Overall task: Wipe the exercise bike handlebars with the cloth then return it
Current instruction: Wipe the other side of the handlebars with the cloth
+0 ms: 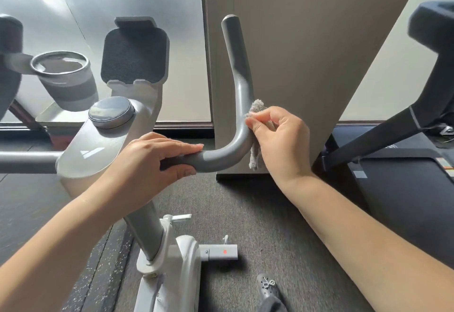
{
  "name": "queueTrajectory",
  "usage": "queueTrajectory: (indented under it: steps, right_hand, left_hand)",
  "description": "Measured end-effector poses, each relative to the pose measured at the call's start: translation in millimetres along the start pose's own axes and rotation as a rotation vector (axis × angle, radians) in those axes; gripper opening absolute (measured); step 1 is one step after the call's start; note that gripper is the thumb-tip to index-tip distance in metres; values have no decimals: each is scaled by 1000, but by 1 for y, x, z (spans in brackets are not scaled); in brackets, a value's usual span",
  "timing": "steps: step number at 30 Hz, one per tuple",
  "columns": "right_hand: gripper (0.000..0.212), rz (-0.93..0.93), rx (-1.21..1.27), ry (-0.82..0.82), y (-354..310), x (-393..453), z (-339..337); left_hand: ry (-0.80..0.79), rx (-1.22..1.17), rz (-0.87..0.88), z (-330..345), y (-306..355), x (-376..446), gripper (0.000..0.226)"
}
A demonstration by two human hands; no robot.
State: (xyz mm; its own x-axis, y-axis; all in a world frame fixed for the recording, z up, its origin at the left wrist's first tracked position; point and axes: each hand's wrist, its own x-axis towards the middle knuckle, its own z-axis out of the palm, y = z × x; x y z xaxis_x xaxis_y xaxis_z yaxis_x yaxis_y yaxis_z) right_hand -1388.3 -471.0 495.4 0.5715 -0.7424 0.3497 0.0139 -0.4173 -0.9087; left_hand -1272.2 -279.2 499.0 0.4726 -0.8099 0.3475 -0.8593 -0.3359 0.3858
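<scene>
The grey right handlebar (237,70) of a white exercise bike curves up from a horizontal bar to a tall upright grip. My left hand (149,161) grips the horizontal part just left of the bend, fingers on top and thumb beneath. My right hand (277,137) pinches a small grey cloth (258,108) and presses it against the outer side of the bend. A strip of the cloth hangs down below the bar. The left handlebar (27,161) runs off the left edge.
The bike's console carries a round dial (111,112), a dark tablet holder (135,56) and a cup holder (64,78). A beige pillar (307,41) stands right behind the handlebar. A dark treadmill (403,164) is at the right. My shoe (267,287) is on grey carpet.
</scene>
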Motion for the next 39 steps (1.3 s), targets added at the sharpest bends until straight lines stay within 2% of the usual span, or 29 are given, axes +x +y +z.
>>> queueTrajectory:
  steps: [2, 7, 9, 15, 18, 21, 25, 29, 34, 39]
  right_hand:
    - [6, 45, 108, 8, 7, -23, -3]
    - [16, 370, 514, 73, 17, -19, 2]
    - [18, 386, 577, 85, 20, -21, 5]
    - [31, 409, 614, 50, 27, -63, 19]
    - [28, 411, 516, -9, 24, -82, 31]
    - [21, 461, 570, -88, 13, -98, 52]
    - [19, 537, 624, -50, -5, -103, 81]
    - [16, 590, 647, -48, -20, -108, 103]
    - [14, 733, 800, -107, -37, -112, 130]
    - [11, 719, 773, -102, -32, -112, 127]
  left_hand:
    - [7, 2, 5, 1, -1, 0, 42]
    - [6, -9, 2, 0, -2, 0, 43]
    - [8, 0, 0, 0, -2, -1, 43]
    - [48, 30, 11, 2, -1, -6, 42]
    - [46, 77, 46, 0, -2, -10, 43]
    - [63, 156, 60, -8, -7, -17, 41]
    - [100, 321, 23, -22, -21, -28, 41]
    - [117, 193, -56, -32, -34, -37, 39]
    - [90, 155, -166, -40, -32, -33, 38]
    - [48, 154, -162, -42, -33, -34, 40]
